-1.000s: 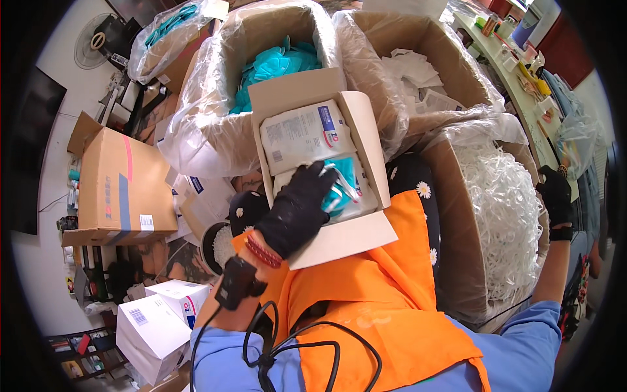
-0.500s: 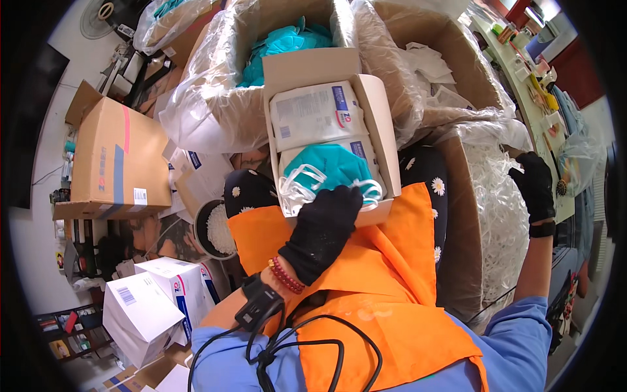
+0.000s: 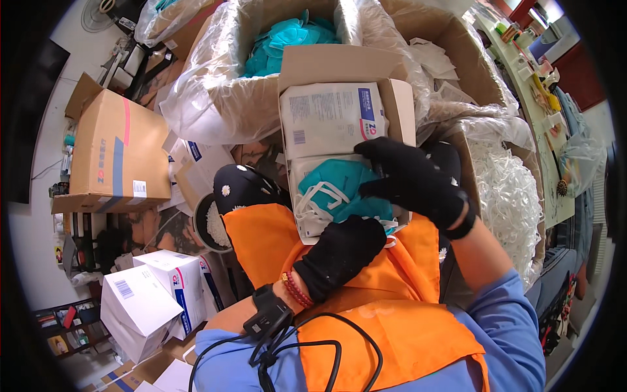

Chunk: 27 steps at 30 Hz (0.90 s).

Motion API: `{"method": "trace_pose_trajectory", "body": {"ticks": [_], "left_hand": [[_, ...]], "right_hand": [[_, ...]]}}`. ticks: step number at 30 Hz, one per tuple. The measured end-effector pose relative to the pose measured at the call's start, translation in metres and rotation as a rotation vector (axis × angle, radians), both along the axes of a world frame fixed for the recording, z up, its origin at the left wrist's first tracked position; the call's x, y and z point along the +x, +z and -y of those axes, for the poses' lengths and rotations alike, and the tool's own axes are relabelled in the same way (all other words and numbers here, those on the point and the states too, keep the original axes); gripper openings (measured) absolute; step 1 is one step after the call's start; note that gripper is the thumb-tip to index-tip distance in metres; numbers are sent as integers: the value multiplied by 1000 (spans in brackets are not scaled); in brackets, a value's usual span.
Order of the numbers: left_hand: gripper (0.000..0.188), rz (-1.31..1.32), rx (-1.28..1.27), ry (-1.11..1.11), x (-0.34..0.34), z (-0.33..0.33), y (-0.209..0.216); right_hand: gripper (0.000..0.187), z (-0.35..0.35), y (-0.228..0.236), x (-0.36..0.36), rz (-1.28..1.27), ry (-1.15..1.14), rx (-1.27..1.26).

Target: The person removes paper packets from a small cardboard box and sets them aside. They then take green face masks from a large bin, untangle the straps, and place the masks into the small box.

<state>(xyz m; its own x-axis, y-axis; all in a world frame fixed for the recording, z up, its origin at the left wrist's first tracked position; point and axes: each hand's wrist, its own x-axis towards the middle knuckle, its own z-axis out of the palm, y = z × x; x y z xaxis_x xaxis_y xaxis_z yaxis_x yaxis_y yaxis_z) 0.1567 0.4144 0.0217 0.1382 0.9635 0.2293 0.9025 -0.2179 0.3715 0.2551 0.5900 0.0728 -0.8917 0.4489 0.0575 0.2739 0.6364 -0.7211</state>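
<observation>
On my lap is an open white carton (image 3: 400, 121) with its flap raised at the far side. Inside lie sealed white packets (image 3: 326, 121) with blue labels. Over the nearer packet rests a teal folded face mask (image 3: 339, 186) with white ear loops, possibly with others beneath it. At the carton's near edge my black-gloved left hand (image 3: 343, 251) is closed against the masks' lower edge; what its fingers pinch is hidden. Above the carton's right side hovers my black-gloved right hand (image 3: 418, 179), thumb and fingers apart, holding nothing.
Plastic-lined boxes stand around: teal masks (image 3: 290, 42) ahead, white pieces (image 3: 434, 62) far right, white elastic loops (image 3: 509, 196) at right. Left are a brown carton (image 3: 121, 153), a bucket of white bits (image 3: 214, 225) and white boxes (image 3: 140, 307). A cluttered table (image 3: 555, 196) runs along the right.
My right hand has come from the box of loops to above the carton. The carton has shifted slightly right, and my left hand has moved right and nearer along its near edge.
</observation>
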Motion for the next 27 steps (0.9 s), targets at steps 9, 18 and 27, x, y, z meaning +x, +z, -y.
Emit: {"method": "trace_pose_trajectory", "body": {"ticks": [9, 18, 27], "left_hand": [[45, 20, 172, 64, -22, -1, 10], [37, 989, 185, 493, -99, -5, 23], [67, -597, -60, 161, -127, -109, 16]], "right_hand": [[56, -20, -46, -13, 141, 144, -9], [44, -17, -44, 0, 6, 45, -369], [33, 4, -52, 10, 70, 156, 99]]}}
